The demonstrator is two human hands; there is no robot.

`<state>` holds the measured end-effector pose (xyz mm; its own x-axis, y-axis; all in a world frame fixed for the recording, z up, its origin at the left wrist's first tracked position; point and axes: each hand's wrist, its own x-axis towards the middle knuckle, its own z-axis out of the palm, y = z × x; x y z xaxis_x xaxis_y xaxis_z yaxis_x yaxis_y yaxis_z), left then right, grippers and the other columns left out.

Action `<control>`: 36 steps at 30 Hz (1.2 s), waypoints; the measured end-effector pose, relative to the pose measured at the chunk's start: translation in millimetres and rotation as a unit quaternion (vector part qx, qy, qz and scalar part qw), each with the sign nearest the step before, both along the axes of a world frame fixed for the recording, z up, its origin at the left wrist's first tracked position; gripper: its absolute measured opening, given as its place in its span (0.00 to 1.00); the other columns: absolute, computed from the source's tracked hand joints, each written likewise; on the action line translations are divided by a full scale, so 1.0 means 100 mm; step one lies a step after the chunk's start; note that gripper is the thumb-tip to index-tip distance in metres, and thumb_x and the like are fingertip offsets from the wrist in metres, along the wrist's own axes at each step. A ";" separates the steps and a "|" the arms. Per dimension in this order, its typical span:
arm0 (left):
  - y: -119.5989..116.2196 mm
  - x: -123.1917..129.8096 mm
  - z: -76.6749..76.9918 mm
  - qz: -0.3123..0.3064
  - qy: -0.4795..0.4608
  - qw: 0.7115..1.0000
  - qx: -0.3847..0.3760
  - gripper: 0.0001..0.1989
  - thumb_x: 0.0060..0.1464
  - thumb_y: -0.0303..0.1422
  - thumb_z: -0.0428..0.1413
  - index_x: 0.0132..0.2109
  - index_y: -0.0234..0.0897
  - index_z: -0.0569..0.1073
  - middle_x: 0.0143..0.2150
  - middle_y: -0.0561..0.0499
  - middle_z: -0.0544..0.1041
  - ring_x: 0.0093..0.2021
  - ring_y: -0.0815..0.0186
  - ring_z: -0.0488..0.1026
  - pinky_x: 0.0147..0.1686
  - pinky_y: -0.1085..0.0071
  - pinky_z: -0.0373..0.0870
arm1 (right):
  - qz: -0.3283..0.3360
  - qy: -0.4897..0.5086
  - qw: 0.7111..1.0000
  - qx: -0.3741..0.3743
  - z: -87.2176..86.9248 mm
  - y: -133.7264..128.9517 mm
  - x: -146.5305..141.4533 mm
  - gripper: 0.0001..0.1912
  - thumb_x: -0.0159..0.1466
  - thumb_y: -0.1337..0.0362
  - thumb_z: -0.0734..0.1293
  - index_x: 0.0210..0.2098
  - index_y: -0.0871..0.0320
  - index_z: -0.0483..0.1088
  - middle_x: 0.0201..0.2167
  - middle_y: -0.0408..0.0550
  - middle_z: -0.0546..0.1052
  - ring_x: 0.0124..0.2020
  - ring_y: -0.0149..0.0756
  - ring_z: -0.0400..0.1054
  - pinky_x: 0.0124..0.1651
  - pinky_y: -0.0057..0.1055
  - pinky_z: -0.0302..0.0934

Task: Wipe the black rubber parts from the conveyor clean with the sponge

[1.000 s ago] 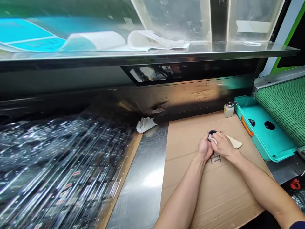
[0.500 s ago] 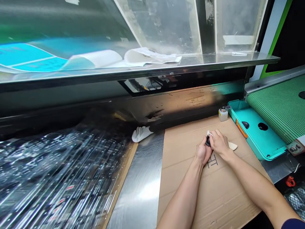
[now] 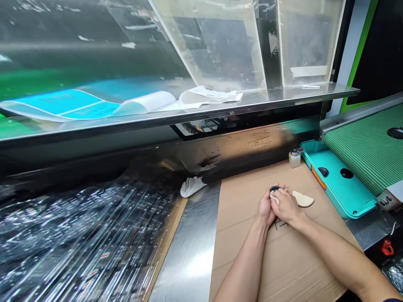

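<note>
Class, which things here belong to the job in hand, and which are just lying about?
Probably the job:
black round part, in left hand
white cloth-like piece, in right hand
cardboard sheet, beneath
half-round cream pad, nearby
black discs, in teal tray

Apparently lying about:
white glove
curled papers

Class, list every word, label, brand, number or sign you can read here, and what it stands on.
None is legible.
Cardboard sheet: dark marking, partly covered, unreadable.
Blue sheet: faint print, blurred.
White papers: dark print, too small.
Small bottle: yellow label, too small.
Plastic pile: red-and-white marks, blurred.
</note>
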<state>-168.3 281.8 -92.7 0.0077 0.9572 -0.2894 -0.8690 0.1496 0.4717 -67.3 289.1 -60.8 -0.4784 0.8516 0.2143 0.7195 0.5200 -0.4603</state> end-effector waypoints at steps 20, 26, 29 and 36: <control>-0.05 0.05 -0.09 0.034 0.066 0.997 0.027 0.14 0.65 0.36 0.53 0.46 0.31 0.79 0.45 0.43 0.81 0.48 0.63 0.78 0.56 0.63 0.72 | -0.043 -0.032 0.995 0.086 -0.03 0.20 0.19 0.09 0.72 0.63 0.57 0.44 0.56 0.68 0.43 0.49 0.74 0.43 0.39 0.66 0.45 0.33 0.56; -0.04 -0.01 -0.08 0.044 0.040 0.998 -0.001 0.17 0.68 0.35 0.47 0.50 0.30 0.77 0.49 0.40 0.81 0.48 0.62 0.78 0.55 0.63 0.73 | -0.053 -0.059 0.997 0.024 -0.02 0.13 0.18 0.11 0.71 0.65 0.56 0.47 0.57 0.68 0.44 0.52 0.75 0.44 0.40 0.69 0.42 0.33 0.60; -0.04 -0.04 -0.07 0.065 0.019 0.998 -0.013 0.19 0.68 0.35 0.46 0.54 0.30 0.76 0.52 0.38 0.80 0.53 0.60 0.77 0.59 0.62 0.70 | -0.051 -0.075 0.996 -0.009 -0.01 0.04 0.14 0.13 0.70 0.66 0.56 0.49 0.60 0.68 0.46 0.56 0.75 0.43 0.42 0.71 0.42 0.34 0.61; -0.03 -0.04 -0.10 0.045 -0.004 0.999 0.001 0.19 0.67 0.39 0.47 0.53 0.32 0.76 0.57 0.40 0.77 0.60 0.55 0.72 0.63 0.56 0.65 | 0.033 -0.061 0.998 -0.012 -0.04 -0.05 0.04 0.12 0.69 0.64 0.58 0.47 0.59 0.68 0.46 0.54 0.76 0.44 0.42 0.71 0.42 0.33 0.62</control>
